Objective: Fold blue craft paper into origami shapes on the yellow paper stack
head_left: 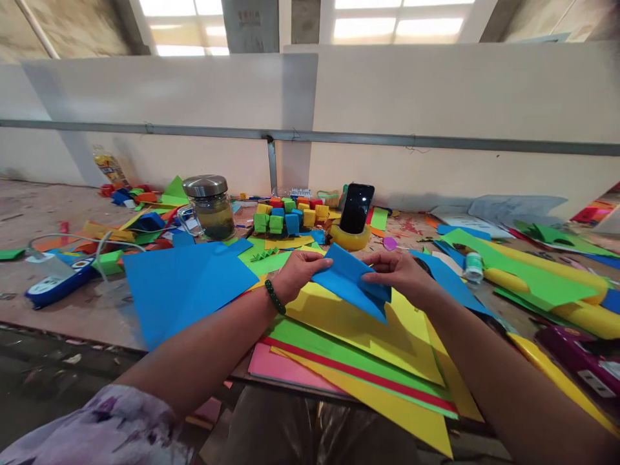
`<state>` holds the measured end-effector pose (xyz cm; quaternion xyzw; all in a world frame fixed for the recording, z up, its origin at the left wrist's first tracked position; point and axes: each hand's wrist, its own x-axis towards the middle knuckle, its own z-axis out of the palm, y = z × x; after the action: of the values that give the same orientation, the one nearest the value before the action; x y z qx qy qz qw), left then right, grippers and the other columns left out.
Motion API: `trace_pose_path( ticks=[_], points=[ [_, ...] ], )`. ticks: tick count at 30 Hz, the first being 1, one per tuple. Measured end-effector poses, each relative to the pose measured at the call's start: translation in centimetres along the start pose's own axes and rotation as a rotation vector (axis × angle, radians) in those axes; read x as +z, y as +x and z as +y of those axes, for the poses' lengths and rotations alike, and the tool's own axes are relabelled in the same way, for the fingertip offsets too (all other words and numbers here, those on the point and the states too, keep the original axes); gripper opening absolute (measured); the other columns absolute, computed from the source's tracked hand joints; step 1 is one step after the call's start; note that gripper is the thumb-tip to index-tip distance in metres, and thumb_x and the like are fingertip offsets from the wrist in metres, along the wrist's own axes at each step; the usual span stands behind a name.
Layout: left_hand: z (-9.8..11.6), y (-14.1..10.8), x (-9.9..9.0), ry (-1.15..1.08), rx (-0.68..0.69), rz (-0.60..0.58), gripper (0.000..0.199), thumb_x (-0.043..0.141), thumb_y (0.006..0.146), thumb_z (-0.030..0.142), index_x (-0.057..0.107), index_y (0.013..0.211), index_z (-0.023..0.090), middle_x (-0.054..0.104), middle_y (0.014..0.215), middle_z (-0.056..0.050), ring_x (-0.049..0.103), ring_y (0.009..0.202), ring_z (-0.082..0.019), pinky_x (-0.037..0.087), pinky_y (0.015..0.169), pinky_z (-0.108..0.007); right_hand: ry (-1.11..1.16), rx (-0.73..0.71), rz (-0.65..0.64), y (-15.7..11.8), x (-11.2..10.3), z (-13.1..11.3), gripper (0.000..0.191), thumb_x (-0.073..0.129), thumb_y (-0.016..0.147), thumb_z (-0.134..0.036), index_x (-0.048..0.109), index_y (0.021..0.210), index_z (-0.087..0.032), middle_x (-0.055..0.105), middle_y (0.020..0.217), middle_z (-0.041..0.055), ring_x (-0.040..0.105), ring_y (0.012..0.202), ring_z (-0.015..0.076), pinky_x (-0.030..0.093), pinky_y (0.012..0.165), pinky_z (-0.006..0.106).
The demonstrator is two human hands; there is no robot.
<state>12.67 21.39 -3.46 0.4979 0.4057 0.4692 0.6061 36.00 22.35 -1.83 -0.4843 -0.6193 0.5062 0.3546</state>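
Observation:
A folded piece of blue foam sheet (346,278) is held up between both hands, above a stack of coloured sheets with a yellow sheet (334,310) on top. My left hand (301,274) pinches its upper left corner between thumb and fingers; a dark green bead bracelet circles the wrist. My right hand (400,274) grips the right side, thumb and fingers closed on the folded layers. Under the yellow sheet lie green, red and pink sheets. To the left, a large blue sheet (188,284) lies beside my left forearm.
Beyond the hands stand a glass mug (213,213) with a metal lid, small coloured foam blocks (290,216) and a phone (356,208) in a yellow holder. A blue-and-white power strip (61,281) lies left; foam sheets and a white-green bottle (473,267) lie right.

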Motion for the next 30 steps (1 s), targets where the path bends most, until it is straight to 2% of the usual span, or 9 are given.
trace_pose_path(
  ticks=[4,8,11,14,17,23,27,30],
  points=[
    [-0.1,0.3,-0.1,-0.120,0.013,0.083,0.042,0.087,0.048,0.044,0.065,0.062,0.011,0.054,0.051,0.003,0.045,0.046,-0.005,0.034,0.045,-0.019,0.051,0.030,0.071,0.3,-0.5,0.6,0.053,0.090,0.049,-0.038,0.071,0.095,-0.018,0.070,0.073,0.0028,0.061,0.063,0.0141,0.045,0.052,0.024],
    [-0.3,0.6,-0.3,-0.236,-0.004,0.129,0.044,0.090,0.045,0.042,0.064,0.064,0.012,0.060,0.057,0.002,0.051,0.048,-0.007,0.042,0.050,-0.020,0.118,0.024,0.122,0.3,-0.7,0.9,0.057,0.090,0.050,-0.038,0.068,0.101,-0.021,0.072,0.082,0.0024,0.064,0.069,0.0153,0.048,0.055,0.025],
    [-0.3,0.6,-0.4,-0.257,-0.081,0.058,0.045,0.092,0.044,0.038,0.067,0.073,0.013,0.066,0.065,-0.001,0.058,0.054,-0.010,0.048,0.055,-0.024,0.112,-0.002,0.147,0.2,-0.5,0.6,0.051,0.091,0.047,-0.040,0.070,0.090,-0.020,0.072,0.080,0.0025,0.064,0.069,0.0167,0.050,0.059,0.027],
    [-0.3,0.5,-0.6,-0.193,-0.156,-0.024,0.049,0.092,0.046,0.038,0.071,0.083,0.012,0.070,0.075,-0.005,0.062,0.060,-0.014,0.049,0.057,-0.026,0.063,-0.050,0.095,0.1,-0.1,0.2,0.045,0.091,0.045,-0.041,0.072,0.079,-0.019,0.072,0.077,0.0034,0.064,0.068,0.0182,0.051,0.060,0.029],
    [-0.5,0.5,-0.6,-0.135,-0.185,-0.052,0.055,0.092,0.046,0.043,0.072,0.086,0.010,0.071,0.079,-0.007,0.063,0.064,-0.016,0.051,0.060,-0.029,0.057,-0.055,0.069,0.0,0.4,-0.1,0.041,0.091,0.044,-0.041,0.073,0.073,-0.018,0.071,0.071,0.0029,0.062,0.065,0.0166,0.049,0.058,0.028],
    [-1.1,0.7,-0.5,-0.099,-0.130,0.009,0.060,0.092,0.042,0.048,0.073,0.084,0.009,0.070,0.075,-0.007,0.062,0.062,-0.016,0.050,0.060,-0.030,0.117,-0.037,0.170,-0.1,1.0,-0.1,0.040,0.089,0.048,-0.045,0.072,0.071,-0.017,0.066,0.063,0.0008,0.054,0.056,0.0113,0.040,0.049,0.023],
    [-1.1,0.7,-0.4,-0.119,-0.130,0.018,0.060,0.091,0.045,0.045,0.073,0.089,0.010,0.071,0.078,-0.007,0.063,0.063,-0.016,0.050,0.060,-0.030,0.186,-0.022,0.252,0.2,1.1,0.6,0.045,0.088,0.047,-0.046,0.071,0.077,-0.018,0.065,0.064,-0.0005,0.053,0.055,0.0105,0.041,0.049,0.023],
    [-0.9,0.6,-0.4,-0.142,-0.129,0.023,0.058,0.091,0.046,0.044,0.073,0.090,0.011,0.071,0.079,-0.007,0.064,0.063,-0.016,0.052,0.061,-0.030,0.193,0.008,0.251,0.4,1.2,1.0,0.048,0.088,0.047,-0.050,0.068,0.076,-0.017,0.065,0.065,0.0006,0.055,0.055,0.0120,0.043,0.050,0.025]
  ],
)
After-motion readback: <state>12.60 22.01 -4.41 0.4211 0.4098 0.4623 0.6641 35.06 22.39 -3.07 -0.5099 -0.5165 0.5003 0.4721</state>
